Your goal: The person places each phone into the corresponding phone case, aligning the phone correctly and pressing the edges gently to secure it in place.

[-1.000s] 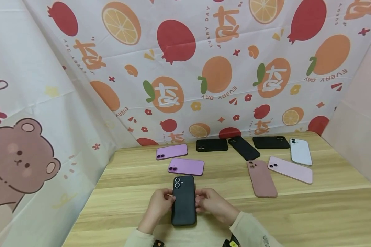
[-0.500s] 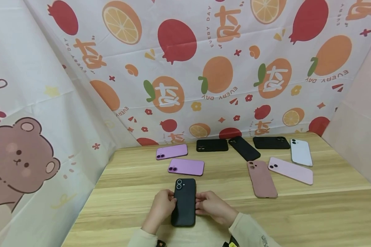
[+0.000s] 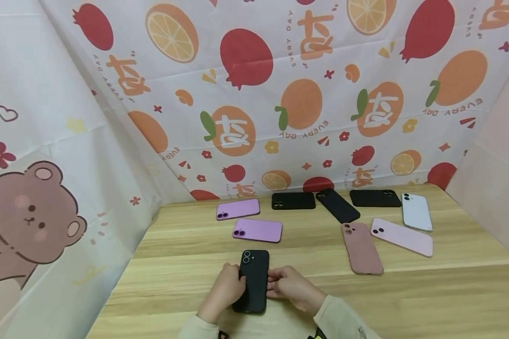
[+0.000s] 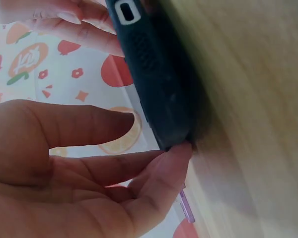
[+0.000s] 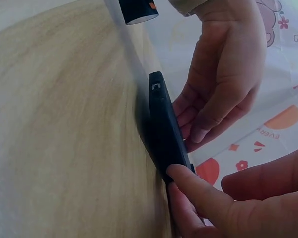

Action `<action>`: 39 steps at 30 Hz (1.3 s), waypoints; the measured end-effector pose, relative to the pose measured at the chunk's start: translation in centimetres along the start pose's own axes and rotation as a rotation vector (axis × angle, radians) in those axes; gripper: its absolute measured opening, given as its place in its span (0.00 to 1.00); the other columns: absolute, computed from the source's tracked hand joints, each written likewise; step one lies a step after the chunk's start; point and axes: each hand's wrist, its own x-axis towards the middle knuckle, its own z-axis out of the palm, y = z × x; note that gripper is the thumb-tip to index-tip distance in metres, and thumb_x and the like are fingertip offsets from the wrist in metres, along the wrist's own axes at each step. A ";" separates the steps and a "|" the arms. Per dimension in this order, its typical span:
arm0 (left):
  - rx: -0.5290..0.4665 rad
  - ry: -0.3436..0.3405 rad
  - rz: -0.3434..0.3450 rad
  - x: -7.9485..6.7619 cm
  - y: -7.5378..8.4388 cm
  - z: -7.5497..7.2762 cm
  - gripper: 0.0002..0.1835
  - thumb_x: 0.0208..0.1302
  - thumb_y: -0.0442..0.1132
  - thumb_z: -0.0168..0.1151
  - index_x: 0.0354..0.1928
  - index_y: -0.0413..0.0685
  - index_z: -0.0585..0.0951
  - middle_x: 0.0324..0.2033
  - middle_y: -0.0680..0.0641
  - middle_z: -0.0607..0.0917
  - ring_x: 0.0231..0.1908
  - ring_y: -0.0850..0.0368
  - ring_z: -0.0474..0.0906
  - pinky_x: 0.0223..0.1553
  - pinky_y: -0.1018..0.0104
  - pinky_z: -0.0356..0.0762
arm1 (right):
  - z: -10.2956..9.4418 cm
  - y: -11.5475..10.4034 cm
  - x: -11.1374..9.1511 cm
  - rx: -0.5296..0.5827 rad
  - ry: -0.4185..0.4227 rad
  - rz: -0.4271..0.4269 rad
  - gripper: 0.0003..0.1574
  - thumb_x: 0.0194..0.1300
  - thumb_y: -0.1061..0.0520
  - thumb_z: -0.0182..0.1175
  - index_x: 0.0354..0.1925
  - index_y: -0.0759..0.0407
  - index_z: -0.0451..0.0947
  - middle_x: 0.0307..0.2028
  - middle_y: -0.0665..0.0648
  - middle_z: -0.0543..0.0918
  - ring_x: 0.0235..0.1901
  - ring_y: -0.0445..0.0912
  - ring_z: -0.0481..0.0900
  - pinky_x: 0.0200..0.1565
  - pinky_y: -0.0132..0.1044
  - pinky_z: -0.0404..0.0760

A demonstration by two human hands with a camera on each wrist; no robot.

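A phone in a black case (image 3: 256, 280) is between the two hands near the front of the table, camera end pointing away from me. My left hand (image 3: 229, 288) holds its left edge, the thumb lying over the back. At the right edge, my right hand (image 3: 289, 285) grips with its fingertips. The left wrist view shows the charging port cut-out at the end of the case (image 4: 156, 74) and left fingertips (image 4: 181, 151) under a corner. In the right wrist view a right fingertip (image 5: 179, 171) presses the case's side (image 5: 164, 124); the thumb stands apart from it.
Two lilac phones (image 3: 258, 230) lie beyond the hands. Along the back are several black phone cases (image 3: 293, 201). A dusty-pink case (image 3: 363, 249), a pale pink phone (image 3: 403, 237) and a white phone (image 3: 416, 212) lie to the right. A fruit-print cloth (image 3: 258, 103) hangs behind the table.
The cased phone has slid a little toward me and tilted slightly. My left hand has shifted right, its thumb reaching further over the phone's back. The right hand stays at the edge.
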 end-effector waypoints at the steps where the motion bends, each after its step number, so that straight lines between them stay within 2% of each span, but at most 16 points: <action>1: 0.007 -0.006 -0.004 0.0 0.0 0.1 0.08 0.58 0.26 0.58 0.34 0.21 0.77 0.29 0.36 0.73 0.29 0.47 0.74 0.32 0.53 0.77 | 0.0 0.1 0.0 0.000 -0.001 -0.002 0.28 0.63 0.79 0.41 0.61 0.90 0.53 0.48 0.72 0.69 0.45 0.53 0.77 0.53 0.46 0.77; 5: 0.023 -0.003 -0.015 0.0 0.0 0.2 0.07 0.57 0.26 0.59 0.32 0.23 0.78 0.27 0.38 0.71 0.27 0.49 0.72 0.30 0.55 0.76 | -0.1 0.2 0.0 -0.018 -0.001 -0.009 0.28 0.63 0.78 0.42 0.61 0.90 0.53 0.47 0.70 0.70 0.44 0.51 0.76 0.52 0.45 0.78; 11: 0.037 -0.008 -0.025 -0.3 0.1 0.2 0.09 0.57 0.27 0.60 0.33 0.21 0.78 0.27 0.39 0.69 0.26 0.49 0.71 0.29 0.55 0.76 | -0.1 0.4 0.1 -0.079 0.011 -0.010 0.26 0.63 0.77 0.43 0.60 0.89 0.57 0.41 0.63 0.72 0.40 0.47 0.71 0.46 0.39 0.80; 19: 0.101 0.013 -0.010 -0.2 0.4 0.4 0.10 0.55 0.28 0.63 0.31 0.21 0.78 0.28 0.38 0.71 0.28 0.47 0.71 0.31 0.52 0.76 | -0.7 0.1 0.0 -0.078 -0.005 -0.008 0.26 0.65 0.75 0.43 0.60 0.88 0.57 0.41 0.62 0.72 0.40 0.46 0.71 0.46 0.37 0.79; 23: 0.105 -0.015 -0.028 -0.1 0.2 0.2 0.13 0.57 0.32 0.65 0.31 0.22 0.78 0.27 0.39 0.72 0.26 0.48 0.71 0.30 0.55 0.76 | -1.3 -0.7 -0.3 -0.111 -0.006 -0.023 0.25 0.66 0.73 0.46 0.60 0.86 0.60 0.40 0.61 0.73 0.38 0.46 0.73 0.46 0.41 0.80; 27: 0.070 -0.057 -0.037 0.2 -0.1 -0.3 0.13 0.59 0.35 0.65 0.27 0.27 0.77 0.24 0.42 0.73 0.24 0.52 0.71 0.26 0.59 0.73 | -2.4 -2.3 -0.9 -0.156 0.011 -0.056 0.24 0.69 0.66 0.50 0.59 0.80 0.66 0.46 0.65 0.77 0.44 0.49 0.77 0.49 0.44 0.79; 30: 0.044 -0.094 -0.053 0.4 -0.3 -0.8 0.14 0.62 0.36 0.63 0.23 0.33 0.75 0.20 0.45 0.73 0.22 0.54 0.70 0.24 0.63 0.70 | -3.1 -3.6 -1.2 -0.175 0.028 -0.079 0.24 0.73 0.58 0.50 0.58 0.76 0.70 0.51 0.66 0.78 0.49 0.53 0.77 0.51 0.46 0.78; 34: 0.031 -0.125 -0.073 0.9 -0.4 -1.2 0.17 0.63 0.37 0.63 0.19 0.38 0.72 0.15 0.49 0.69 0.18 0.57 0.65 0.19 0.67 0.64 | -3.9 -4.5 -1.4 -0.164 0.050 -0.094 0.25 0.76 0.53 0.46 0.56 0.72 0.73 0.48 0.63 0.79 0.46 0.51 0.77 0.50 0.45 0.78; 36: 0.024 -0.127 -0.081 1.3 -0.5 -1.4 0.17 0.63 0.37 0.62 0.19 0.36 0.73 0.15 0.49 0.69 0.17 0.56 0.65 0.19 0.66 0.64 | -4.3 -4.6 -1.3 -0.146 0.053 -0.098 0.24 0.76 0.52 0.46 0.55 0.72 0.73 0.46 0.61 0.79 0.43 0.48 0.77 0.50 0.45 0.78; 39: 0.020 -0.112 -0.081 2.2 -0.5 -1.8 0.16 0.63 0.37 0.61 0.29 0.26 0.77 0.23 0.38 0.79 0.25 0.47 0.76 0.26 0.57 0.75 | -4.9 -4.5 -1.3 -0.129 0.059 -0.102 0.25 0.76 0.53 0.46 0.55 0.74 0.72 0.47 0.63 0.79 0.43 0.46 0.77 0.51 0.46 0.78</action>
